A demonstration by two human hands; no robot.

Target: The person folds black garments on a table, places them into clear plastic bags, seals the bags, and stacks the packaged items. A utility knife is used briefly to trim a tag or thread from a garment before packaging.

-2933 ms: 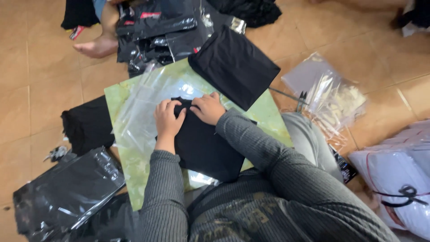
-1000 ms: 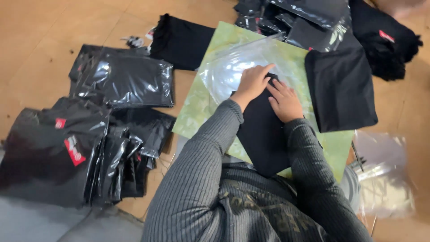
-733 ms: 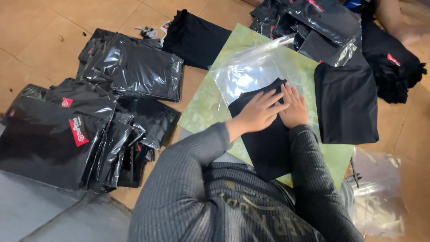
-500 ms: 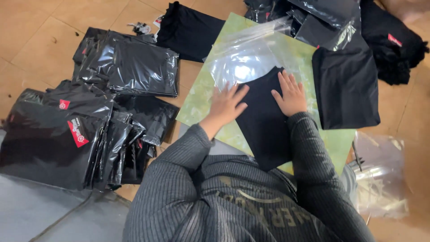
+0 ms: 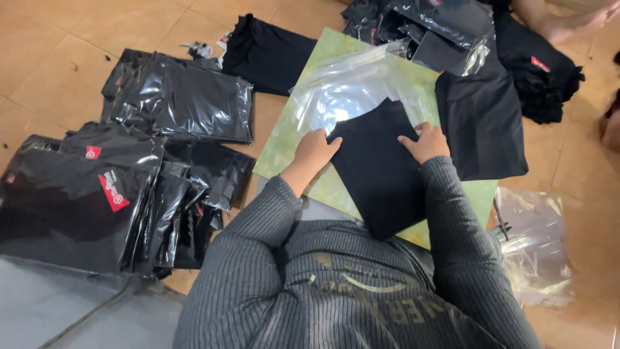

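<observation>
A folded black garment (image 5: 381,171) lies on a pale green board (image 5: 294,145), its far end inside the mouth of a clear plastic bag (image 5: 349,90). My left hand (image 5: 315,150) grips the garment's left edge where it meets the bag. My right hand (image 5: 425,141) holds the garment's right edge. Both grey ribbed sleeves reach forward from the bottom of the view.
Bagged black garments (image 5: 177,97) are piled on the tiled floor at left, more (image 5: 445,26) at the top. A folded black garment (image 5: 481,119) lies on the board's right side, another (image 5: 271,55) beside its top left. Empty clear bags (image 5: 536,245) lie at right. Another person's foot (image 5: 571,22) shows top right.
My hands have moved apart from the garment's top middle to its two side edges. The garment's far end now sits a little deeper in the clear bag.
</observation>
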